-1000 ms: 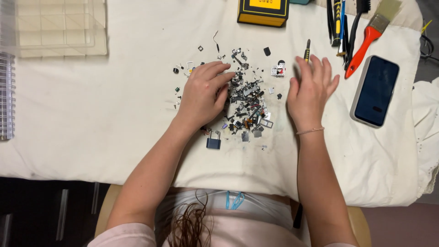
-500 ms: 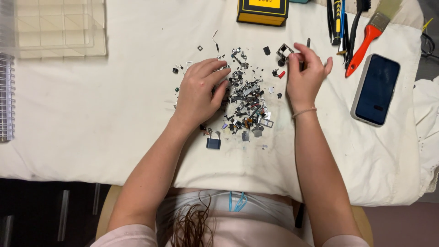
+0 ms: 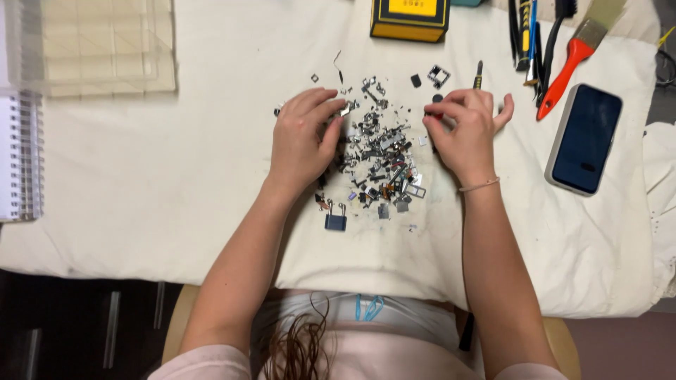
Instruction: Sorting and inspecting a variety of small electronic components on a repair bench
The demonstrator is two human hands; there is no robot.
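Observation:
A pile of several small metal and black electronic parts (image 3: pixel 380 158) lies on a white cloth (image 3: pixel 176 183). My left hand (image 3: pixel 303 141) rests palm down on the pile's left edge, its fingertips touching small silver pieces. My right hand (image 3: pixel 465 130) sits at the pile's right side with thumb and forefinger pinched on a tiny dark part with a red spot (image 3: pixel 435 110). A small blue-grey square part (image 3: pixel 335 221) lies apart at the near side of the pile.
A phone (image 3: pixel 584 139) lies face up at the right. A red-handled brush (image 3: pixel 574 60), dark hand tools (image 3: pixel 524 32) and a yellow-black box (image 3: pixel 410 20) lie at the far edge. A clear compartment tray (image 3: pixel 98 46) and a spiral notebook (image 3: pixel 20 155) are at the left.
My right hand has gone from lying flat to curling its fingers and pinching a small part at the pile's upper right. My left hand has barely shifted.

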